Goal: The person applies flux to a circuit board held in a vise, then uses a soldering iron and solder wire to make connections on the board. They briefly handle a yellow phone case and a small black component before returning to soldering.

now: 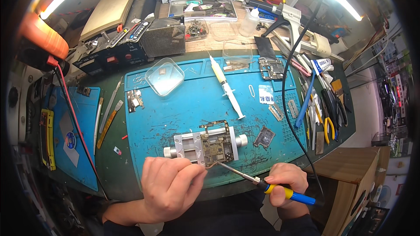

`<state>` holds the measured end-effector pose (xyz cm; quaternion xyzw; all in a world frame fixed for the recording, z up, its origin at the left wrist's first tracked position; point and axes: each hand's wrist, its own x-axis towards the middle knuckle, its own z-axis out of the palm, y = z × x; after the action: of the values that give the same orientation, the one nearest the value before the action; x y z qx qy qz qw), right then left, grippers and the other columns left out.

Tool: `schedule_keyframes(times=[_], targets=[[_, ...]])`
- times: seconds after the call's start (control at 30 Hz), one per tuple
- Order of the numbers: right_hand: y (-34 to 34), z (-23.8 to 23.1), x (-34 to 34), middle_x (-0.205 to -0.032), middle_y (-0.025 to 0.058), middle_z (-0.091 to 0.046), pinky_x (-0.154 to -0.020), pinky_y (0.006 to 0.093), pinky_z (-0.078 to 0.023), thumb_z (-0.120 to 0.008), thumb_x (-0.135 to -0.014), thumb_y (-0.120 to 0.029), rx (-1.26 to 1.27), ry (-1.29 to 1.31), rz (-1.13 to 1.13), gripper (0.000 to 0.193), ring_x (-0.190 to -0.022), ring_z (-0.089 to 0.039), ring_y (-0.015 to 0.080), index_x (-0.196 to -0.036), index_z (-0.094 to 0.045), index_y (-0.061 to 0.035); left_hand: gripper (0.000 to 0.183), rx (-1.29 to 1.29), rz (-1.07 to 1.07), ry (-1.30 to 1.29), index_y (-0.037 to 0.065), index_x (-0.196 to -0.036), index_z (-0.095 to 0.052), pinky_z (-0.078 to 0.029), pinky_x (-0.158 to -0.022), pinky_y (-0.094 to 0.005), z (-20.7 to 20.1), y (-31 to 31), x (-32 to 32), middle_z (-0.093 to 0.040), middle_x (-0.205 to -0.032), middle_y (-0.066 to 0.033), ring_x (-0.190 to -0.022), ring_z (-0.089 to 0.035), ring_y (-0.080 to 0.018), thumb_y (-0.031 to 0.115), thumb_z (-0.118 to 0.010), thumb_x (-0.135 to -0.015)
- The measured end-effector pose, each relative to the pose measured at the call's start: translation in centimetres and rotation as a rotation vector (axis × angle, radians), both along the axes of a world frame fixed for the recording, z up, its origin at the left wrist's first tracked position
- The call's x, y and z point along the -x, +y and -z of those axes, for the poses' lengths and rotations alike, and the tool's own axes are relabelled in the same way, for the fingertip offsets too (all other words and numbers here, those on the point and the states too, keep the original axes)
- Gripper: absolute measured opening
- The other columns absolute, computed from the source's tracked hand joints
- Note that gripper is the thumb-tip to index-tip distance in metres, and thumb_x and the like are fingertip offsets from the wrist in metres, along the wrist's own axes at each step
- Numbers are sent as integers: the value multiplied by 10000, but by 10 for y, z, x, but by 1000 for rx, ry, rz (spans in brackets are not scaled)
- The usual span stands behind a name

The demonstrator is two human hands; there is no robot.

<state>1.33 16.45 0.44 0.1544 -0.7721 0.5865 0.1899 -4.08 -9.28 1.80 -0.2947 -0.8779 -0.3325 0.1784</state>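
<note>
My right hand (286, 185) grips a soldering iron (238, 172) by its yellow and blue handle. The iron's tip touches or nearly touches the lower edge of a phone circuit board (214, 147). That board is clamped in a silver metal holder (178, 140) with knurled knobs at both sides. Close by on the left, my left hand (173, 183) is closed in a pinch. A thin copper-coloured strip (211, 164) runs from near its fingertips to the iron's tip; the fingers partly hide what they hold.
A blue work mat (153, 122) lies under the holder. Farther back are a syringe (225, 85) and a clear plastic dish (164, 78). A loose metal plate (264, 137) lies right of the holder. The black cable (286, 78) hangs across the right side, before pliers (328, 124) and other tools.
</note>
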Motion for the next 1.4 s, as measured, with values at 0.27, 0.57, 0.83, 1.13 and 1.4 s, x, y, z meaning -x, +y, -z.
schedule_keyframes(times=[0.27,0.57,0.83,1.13,1.4], targets=[[-1,-1,0,-613,41,-635,-479,275,-481,-716,-882,-211,-9,-3,-3,181,-505,-630,168,-886,-690,-32,261,-9,-7,15,76,-882,-672,-358,-619,-349,0,-1,0,-601,-809,-27,-688,-532,-216,1,-791,-661],[-5,-2,3,-610,38,-632,-470,273,-476,-714,-882,-203,-45,17,-40,172,-499,-620,165,-900,-688,-33,252,-19,-17,9,77,-864,-657,-362,-621,-356,-1,-5,0,-597,-808,-35,-690,-531,-225,-11,-774,-658],[-8,-3,4,-612,42,-634,-471,272,-479,-709,-876,-188,-58,4,-58,161,-499,-619,166,-902,-689,-30,264,-16,-31,7,93,-867,-662,-372,-617,-341,-1,-9,1,-599,-818,-11,-687,-538,-200,24,-796,-650],[-10,-4,4,-616,55,-638,-481,283,-489,-723,-897,-246,-17,-5,-55,227,-496,-613,178,-894,-689,-22,250,-24,-23,0,98,-856,-657,-366,-608,-338,-3,-11,0,-592,-798,-11,-676,-531,-199,27,-789,-657],[-10,20,-5,-752,75,-478,-473,272,-363,-573,-995,-357,284,44,168,346,-546,-465,126,-952,-503,-20,273,-269,136,-73,46,-1038,-598,-433,-592,-277,-5,-20,-4,-586,-839,-60,-664,-551,-168,15,-737,-806]])
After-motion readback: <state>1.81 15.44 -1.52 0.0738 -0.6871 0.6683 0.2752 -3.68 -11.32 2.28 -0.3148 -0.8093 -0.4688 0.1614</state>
